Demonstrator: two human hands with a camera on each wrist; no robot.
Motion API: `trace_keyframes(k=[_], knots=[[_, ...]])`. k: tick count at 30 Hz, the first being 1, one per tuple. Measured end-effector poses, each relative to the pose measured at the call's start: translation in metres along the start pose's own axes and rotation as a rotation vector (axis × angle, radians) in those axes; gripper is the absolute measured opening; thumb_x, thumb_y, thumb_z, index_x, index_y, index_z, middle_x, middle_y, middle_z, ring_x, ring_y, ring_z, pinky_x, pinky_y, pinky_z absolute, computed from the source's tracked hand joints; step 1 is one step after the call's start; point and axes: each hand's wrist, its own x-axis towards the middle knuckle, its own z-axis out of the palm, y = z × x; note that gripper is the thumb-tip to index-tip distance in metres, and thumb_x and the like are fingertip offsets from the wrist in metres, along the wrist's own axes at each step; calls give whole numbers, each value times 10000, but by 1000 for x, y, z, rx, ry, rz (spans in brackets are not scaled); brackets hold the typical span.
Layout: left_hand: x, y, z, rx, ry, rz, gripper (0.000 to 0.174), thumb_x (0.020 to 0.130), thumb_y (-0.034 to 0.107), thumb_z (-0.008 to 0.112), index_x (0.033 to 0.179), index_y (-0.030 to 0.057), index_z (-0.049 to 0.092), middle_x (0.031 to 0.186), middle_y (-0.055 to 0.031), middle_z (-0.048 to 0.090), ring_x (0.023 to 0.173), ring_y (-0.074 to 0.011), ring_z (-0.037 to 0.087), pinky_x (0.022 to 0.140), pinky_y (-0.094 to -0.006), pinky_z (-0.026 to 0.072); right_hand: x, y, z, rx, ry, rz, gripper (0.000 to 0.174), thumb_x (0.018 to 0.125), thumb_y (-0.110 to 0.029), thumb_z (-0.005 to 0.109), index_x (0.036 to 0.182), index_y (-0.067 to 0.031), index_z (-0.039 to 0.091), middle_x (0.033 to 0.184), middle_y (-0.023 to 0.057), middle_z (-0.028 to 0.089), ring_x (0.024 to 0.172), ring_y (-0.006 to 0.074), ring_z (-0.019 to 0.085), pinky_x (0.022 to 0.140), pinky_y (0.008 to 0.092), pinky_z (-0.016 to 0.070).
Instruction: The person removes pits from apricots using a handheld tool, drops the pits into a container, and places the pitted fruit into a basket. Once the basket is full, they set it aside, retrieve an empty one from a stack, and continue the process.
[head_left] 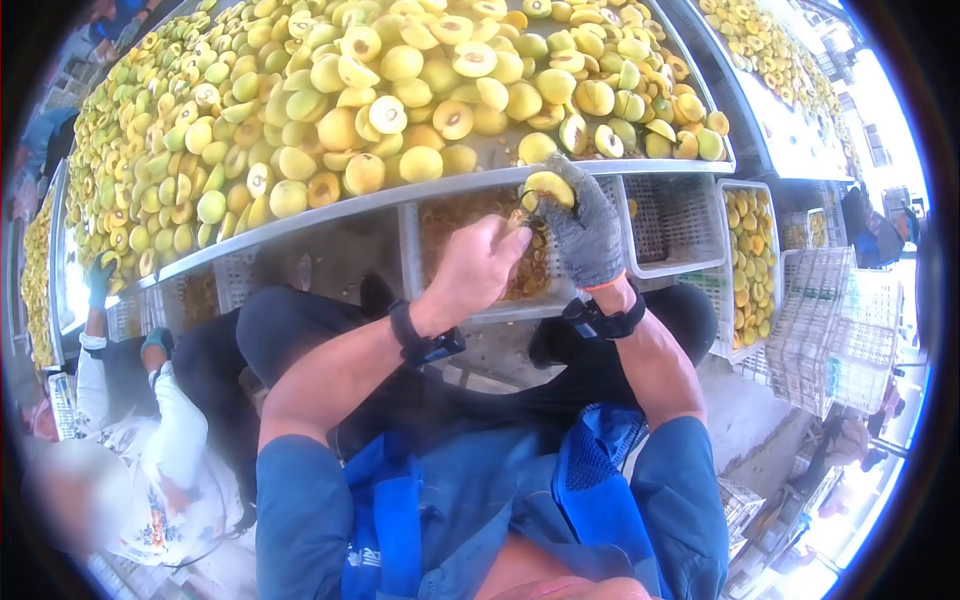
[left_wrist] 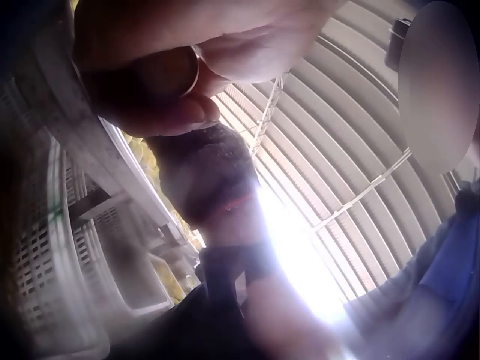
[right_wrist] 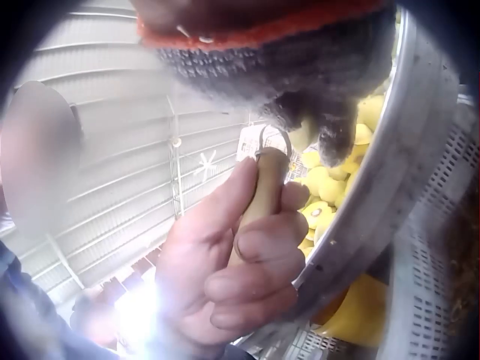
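Observation:
My bare left hand (head_left: 468, 268) grips a pitting tool by its wooden handle (right_wrist: 262, 195). A thin metal loop (right_wrist: 287, 139) stands out from the handle's end. In the right wrist view that loop is right beside the fruit under the gloved fingers. My right hand (head_left: 588, 232), in a grey knit glove with an orange cuff, holds a yellow peach half (head_left: 550, 188), its cut face toward the left hand. Both hands meet at the front edge of a metal table (head_left: 330, 212) heaped with halved peaches (head_left: 400, 90). The left wrist view shows the bare fingers close up, with the glove behind.
Below the table edge stand a crate with brown scraps (head_left: 440, 225), a white plastic crate (head_left: 665, 262) and a crate of peach halves (head_left: 752, 265). Stacked crates (head_left: 835, 330) are at the right. Another person (head_left: 150, 470) sits at the left; a second heaped table (head_left: 775, 110) lies beyond.

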Motion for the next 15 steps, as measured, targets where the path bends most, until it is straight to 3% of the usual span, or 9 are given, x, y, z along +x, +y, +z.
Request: trace_keyframes(k=[2, 5, 15], knots=[[-2, 5, 4, -71, 4, -33, 383, 1077, 314, 558, 825, 27, 534, 587, -22, 547, 433, -95, 499, 420, -265, 372, -5, 11, 8, 41, 36, 15, 488, 939, -77, 704, 1402, -12, 565, 1268, 178, 658, 1154, 310, 644, 980, 385, 506], [-3, 15, 9, -171, 4, -93, 384, 1086, 312, 535, 844, 15, 550, 577, -26, 549, 416, -103, 492, 410, -270, 362, -10, 2, 10, -127, 23, -109, 514, 929, -58, 689, 1421, -14, 548, 1319, 188, 636, 1227, 343, 599, 1044, 404, 466], [1, 13, 20, -415, 11, -212, 352, 1103, 249, 478, 858, 7, 549, 586, -36, 537, 384, -121, 450, 355, -300, 356, -18, 2, 16, -100, 28, -129, 582, 899, -26, 687, 1457, -30, 519, 1401, 146, 599, 1260, 277, 573, 1083, 383, 439]])
